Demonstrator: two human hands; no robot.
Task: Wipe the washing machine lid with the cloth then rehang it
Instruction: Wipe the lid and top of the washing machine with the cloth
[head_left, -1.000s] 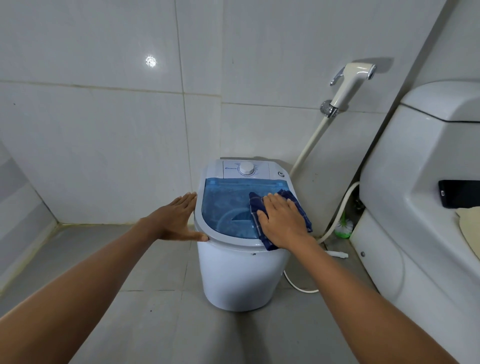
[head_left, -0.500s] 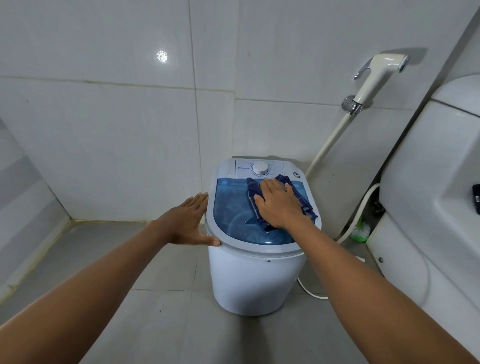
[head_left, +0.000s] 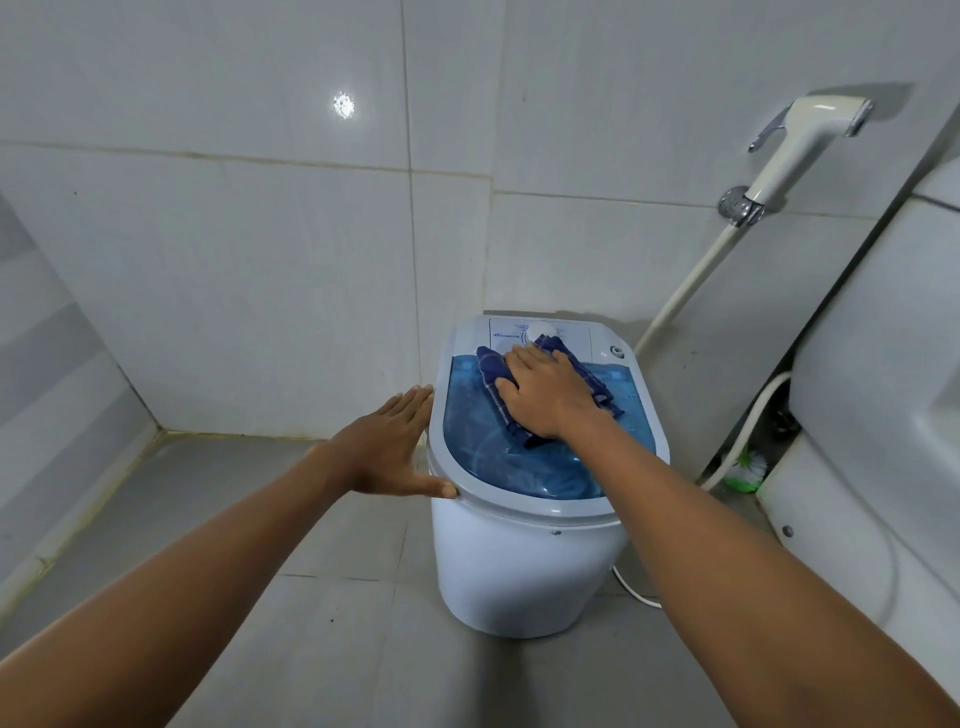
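A small white washing machine (head_left: 519, 571) stands on the floor against the tiled wall, with a see-through blue lid (head_left: 478, 431). A dark blue cloth (head_left: 491, 366) lies on the far part of the lid, reaching the white control panel and its dial (head_left: 540, 328). My right hand (head_left: 545, 392) presses flat on the cloth, fingers pointing to the dial. My left hand (head_left: 387, 447) rests open against the machine's left rim, thumb on the front edge, holding nothing.
A white toilet (head_left: 883, 415) fills the right side. A bidet sprayer (head_left: 800, 137) hangs on the wall above its hose (head_left: 691, 280). A green brush (head_left: 745, 467) and a white cord (head_left: 634, 590) lie between machine and toilet. Grey floor tiles (head_left: 208, 519) spread to the left.
My right hand has slid the cloth from the lid's front right toward the back, up to the control panel. My left hand has stayed on the left rim.
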